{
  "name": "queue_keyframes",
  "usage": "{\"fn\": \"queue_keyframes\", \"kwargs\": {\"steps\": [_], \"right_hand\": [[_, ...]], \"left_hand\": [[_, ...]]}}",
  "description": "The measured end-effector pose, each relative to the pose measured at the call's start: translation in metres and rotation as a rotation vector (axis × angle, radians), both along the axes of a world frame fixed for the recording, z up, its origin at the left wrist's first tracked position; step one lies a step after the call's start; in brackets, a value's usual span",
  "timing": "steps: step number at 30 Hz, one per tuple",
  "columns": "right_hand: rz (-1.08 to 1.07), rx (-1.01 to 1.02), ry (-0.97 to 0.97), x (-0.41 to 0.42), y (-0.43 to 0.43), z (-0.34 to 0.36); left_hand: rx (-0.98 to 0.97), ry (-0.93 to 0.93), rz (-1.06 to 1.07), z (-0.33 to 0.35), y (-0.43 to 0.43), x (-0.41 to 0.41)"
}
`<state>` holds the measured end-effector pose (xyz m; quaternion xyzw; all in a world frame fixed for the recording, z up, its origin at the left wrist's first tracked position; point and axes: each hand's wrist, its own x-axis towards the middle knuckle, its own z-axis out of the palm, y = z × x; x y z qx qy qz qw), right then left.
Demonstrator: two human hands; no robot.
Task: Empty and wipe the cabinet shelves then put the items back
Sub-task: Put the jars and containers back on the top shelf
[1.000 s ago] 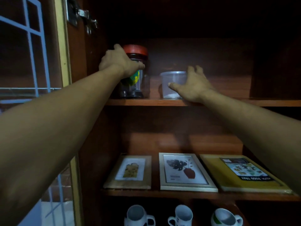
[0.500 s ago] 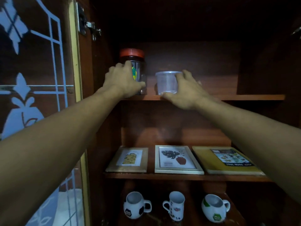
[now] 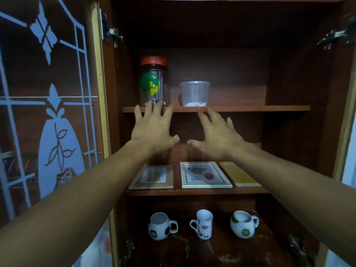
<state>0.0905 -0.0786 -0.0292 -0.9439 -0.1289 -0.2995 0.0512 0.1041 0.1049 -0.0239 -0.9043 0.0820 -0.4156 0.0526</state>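
head view:
left hand [image 3: 152, 132]: fingers spread, empty, just below top shelf [image 3: 285, 108] edge
right hand [image 3: 216, 138]: same, spread, empty
jar [image 3: 153, 81]: top shelf, 11 o'clock of left hand; prob rigid, slick; grip mid-body
tub [image 3: 195, 93]: 12 o'clock of right hand; looks light, thin; hold sides gently

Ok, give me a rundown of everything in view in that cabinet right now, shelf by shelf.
jar: 1, clear with red lid and green-yellow label, top shelf, left
tub: 1, clear plastic, some white at the bottom, top shelf, right of the jar
frames: 2, one wooden, one white, lying flat on middle shelf, left and centre
board: 1, yellow, flat on middle shelf, right, partly hidden by the arm
mugs: 3, white with prints, bottom shelf in a row
door: 1, brown with pale frosted pattern, open at left
left hand: open, fingers spread, below the jar, holding nothing
right hand: open, fingers spread, below the tub, holding nothing
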Motion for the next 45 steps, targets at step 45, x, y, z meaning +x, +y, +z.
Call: {"fn": "queue_keyframes", "kwargs": {"steps": [45], "right_hand": [[0.066, 0.013, 0.373, -0.266, 0.036, -0.243]], "left_hand": [[-0.079, 0.472, -0.167, -0.261, 0.046, -0.274]]}}
